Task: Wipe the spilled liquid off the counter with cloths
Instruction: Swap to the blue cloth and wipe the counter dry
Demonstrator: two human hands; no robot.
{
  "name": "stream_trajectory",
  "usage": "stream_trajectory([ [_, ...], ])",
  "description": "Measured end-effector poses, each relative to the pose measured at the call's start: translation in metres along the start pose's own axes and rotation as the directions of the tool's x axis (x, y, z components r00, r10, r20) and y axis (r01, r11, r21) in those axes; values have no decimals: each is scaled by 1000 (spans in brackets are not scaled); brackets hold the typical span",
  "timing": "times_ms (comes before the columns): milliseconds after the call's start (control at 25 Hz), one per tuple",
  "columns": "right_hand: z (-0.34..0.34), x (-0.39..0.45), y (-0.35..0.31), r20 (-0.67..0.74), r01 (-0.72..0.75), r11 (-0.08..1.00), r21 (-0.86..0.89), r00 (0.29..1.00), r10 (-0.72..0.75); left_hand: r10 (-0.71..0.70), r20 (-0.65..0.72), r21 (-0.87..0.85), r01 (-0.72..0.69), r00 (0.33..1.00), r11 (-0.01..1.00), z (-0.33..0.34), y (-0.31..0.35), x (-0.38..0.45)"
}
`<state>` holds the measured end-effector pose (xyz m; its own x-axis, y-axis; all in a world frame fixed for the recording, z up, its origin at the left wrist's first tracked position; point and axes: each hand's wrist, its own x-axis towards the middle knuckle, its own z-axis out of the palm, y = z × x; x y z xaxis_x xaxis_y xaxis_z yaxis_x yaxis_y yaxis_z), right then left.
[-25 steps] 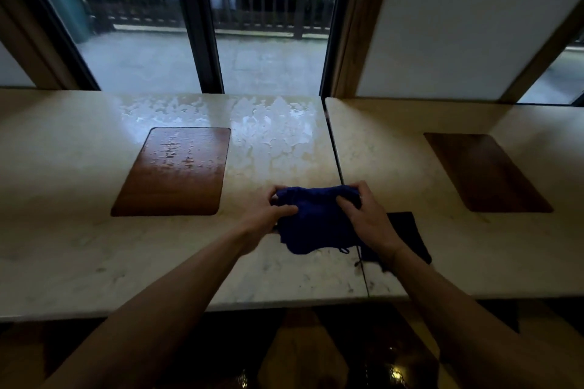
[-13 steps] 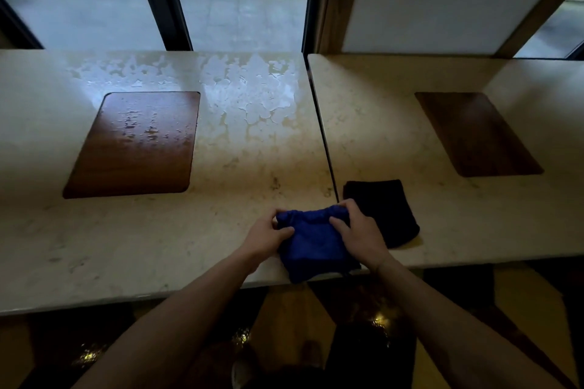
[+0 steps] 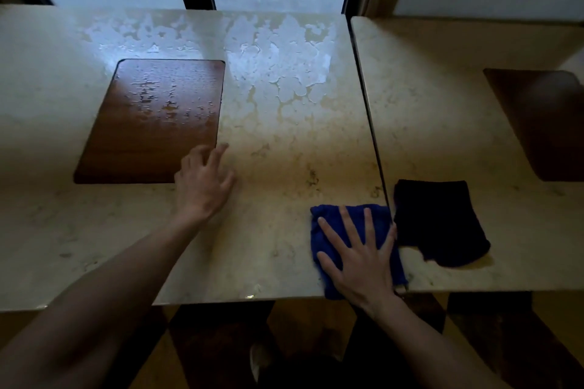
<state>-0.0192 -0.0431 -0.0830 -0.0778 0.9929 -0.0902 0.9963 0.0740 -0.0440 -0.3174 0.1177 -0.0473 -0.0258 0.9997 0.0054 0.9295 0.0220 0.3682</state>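
Both bare forearms reach forward from the bottom edge. The left hand (image 3: 203,181) is stretched out ahead, palm down, fingers loosely spread and slightly curled, holding nothing. The right hand (image 3: 358,257) lies flat with its palm down and all five fingers splayed wide, pressing downward. The two hands are well apart, the left farther forward than the right.

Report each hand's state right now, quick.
Left hand: open, empty, fingers spread by the corner of the wooden inlay.
Right hand: open, flat, palm down on the blue cloth, gripping nothing.
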Motion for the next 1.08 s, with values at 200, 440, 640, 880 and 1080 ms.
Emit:
stream_trajectory([
  [200, 2, 46, -19, -35, -162, 986, 31, 986, 163, -69, 0, 99, 69, 998, 993, -7, -48, 68],
  [440, -9, 198, -4, -30, -120, 991, 52, 992, 122, -14, 93, 252, -10, 996, 968, -4, -79, 137],
  [640, -35, 391, 23, 23, -191, 978, 85, 982, 190, -17, 174, 320, -40, 985, 947, 5, -91, 141],
  [880, -63, 615, 58, 41, -257, 956, 140, 966, 253, -99, 178, 437, 12, 979, 900, 29, -120, 142],
  [1080, -69, 686, 55, 34, -231, 962, 148, 973, 228, -66, 159, 406, -5, 985, 914, 24, -109, 140],
])
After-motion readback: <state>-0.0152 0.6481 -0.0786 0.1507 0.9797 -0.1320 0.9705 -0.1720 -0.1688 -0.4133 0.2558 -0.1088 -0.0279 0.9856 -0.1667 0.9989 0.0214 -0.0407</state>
